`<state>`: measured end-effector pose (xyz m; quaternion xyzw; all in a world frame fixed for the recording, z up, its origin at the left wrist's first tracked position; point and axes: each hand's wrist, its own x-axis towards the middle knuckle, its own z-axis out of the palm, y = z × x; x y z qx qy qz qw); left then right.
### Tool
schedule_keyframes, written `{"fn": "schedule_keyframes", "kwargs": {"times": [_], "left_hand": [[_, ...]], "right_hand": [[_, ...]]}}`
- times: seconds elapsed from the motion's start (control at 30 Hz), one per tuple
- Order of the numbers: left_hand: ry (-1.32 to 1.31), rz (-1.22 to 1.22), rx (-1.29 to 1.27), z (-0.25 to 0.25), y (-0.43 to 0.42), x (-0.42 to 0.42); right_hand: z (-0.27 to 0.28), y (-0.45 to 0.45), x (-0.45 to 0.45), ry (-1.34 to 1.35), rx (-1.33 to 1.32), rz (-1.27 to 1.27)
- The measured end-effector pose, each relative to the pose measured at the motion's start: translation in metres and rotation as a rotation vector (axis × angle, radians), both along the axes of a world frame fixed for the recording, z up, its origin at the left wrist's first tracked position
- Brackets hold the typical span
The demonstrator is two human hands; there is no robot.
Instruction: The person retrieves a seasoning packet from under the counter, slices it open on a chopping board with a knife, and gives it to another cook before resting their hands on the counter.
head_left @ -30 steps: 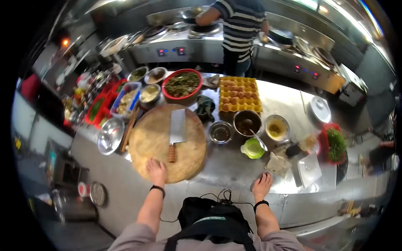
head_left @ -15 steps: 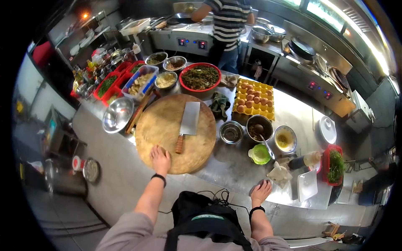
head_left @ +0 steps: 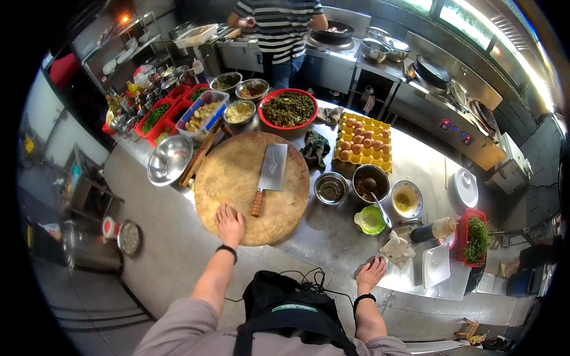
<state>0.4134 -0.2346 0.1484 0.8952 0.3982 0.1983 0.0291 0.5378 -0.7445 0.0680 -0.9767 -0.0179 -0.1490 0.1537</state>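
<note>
My left hand (head_left: 230, 225) rests flat on the near edge of a round wooden chopping block (head_left: 231, 172), fingers stretched out and holding nothing. To its right on the block lies a cleaver (head_left: 272, 169) with a wooden handle, not touched by either hand. My right hand (head_left: 371, 273) lies on the front edge of the steel table (head_left: 332, 252), palm down and fingers apart. Just beyond it sits a crumpled white cloth (head_left: 397, 250), with a white square dish (head_left: 436, 265) to the right. A green bowl (head_left: 370, 219) stands farther back.
Behind the block are a red bowl of chopped greens (head_left: 288, 109) and a clear tub (head_left: 202, 117). A steel bowl (head_left: 170, 160) sits left. An egg tray (head_left: 363, 141), a pot with a ladle (head_left: 370, 183) and a bottle (head_left: 433, 230) stand right. A person in a striped shirt (head_left: 279, 26) is at the stoves.
Both my hands stay where they were. The person in the striped shirt has moved left, bringing a wok on the stove into sight. My view has shifted slightly.
</note>
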Motion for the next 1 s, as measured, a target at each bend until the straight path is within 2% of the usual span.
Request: {"fn": "schedule_keyframes", "kwargs": {"times": [0.17,0.23,0.3,0.33,0.37,0.4,0.47,0.57,0.63,0.7,0.8,0.83,1.0], "left_hand": [[0.003,0.002,0.007,-0.015,0.005,-0.003],[-0.01,0.019,-0.229,-0.029,0.02,-0.007],[-0.076,-0.045,-0.137,-0.048,0.027,-0.008],[-0.137,-0.101,-0.046,-0.103,0.058,-0.015],[0.026,-0.106,-0.178,-0.051,0.041,-0.009],[0.152,-0.092,-0.14,-0.046,0.044,-0.007],[0.198,-0.006,0.043,-0.037,0.026,-0.006],[0.291,-0.018,0.085,-0.046,0.041,-0.008],[0.277,-0.023,0.109,-0.054,0.043,-0.009],[0.093,-0.132,0.263,-0.059,0.046,-0.009],[0.151,-0.098,0.192,-0.052,0.039,-0.008],[0.151,-0.107,0.198,-0.053,0.041,-0.008],[0.096,-0.156,0.299,-0.061,0.048,-0.012]], "right_hand": [[-0.004,0.001,0.002,-0.008,-0.002,-0.018],[-0.014,-0.005,0.007,-0.024,0.008,0.033],[-0.002,-0.005,0.007,-0.037,0.091,0.045],[-0.011,-0.01,0.006,-0.021,0.078,0.054],[-0.015,-0.009,0.004,-0.027,0.087,-0.006],[-0.01,-0.003,0.002,-0.018,0.036,-0.06],[0.0,-0.011,-0.004,0.007,0.006,-0.144],[0.01,-0.002,-0.005,-0.012,0.055,-0.093],[0.007,-0.005,-0.004,-0.046,0.034,-0.1],[0.005,-0.008,-0.003,-0.059,0.048,-0.098],[0.005,-0.01,-0.005,-0.007,0.07,-0.097],[0.006,-0.009,-0.006,0.053,0.081,-0.089],[0.006,-0.01,-0.005,0.028,0.084,-0.088]]}}
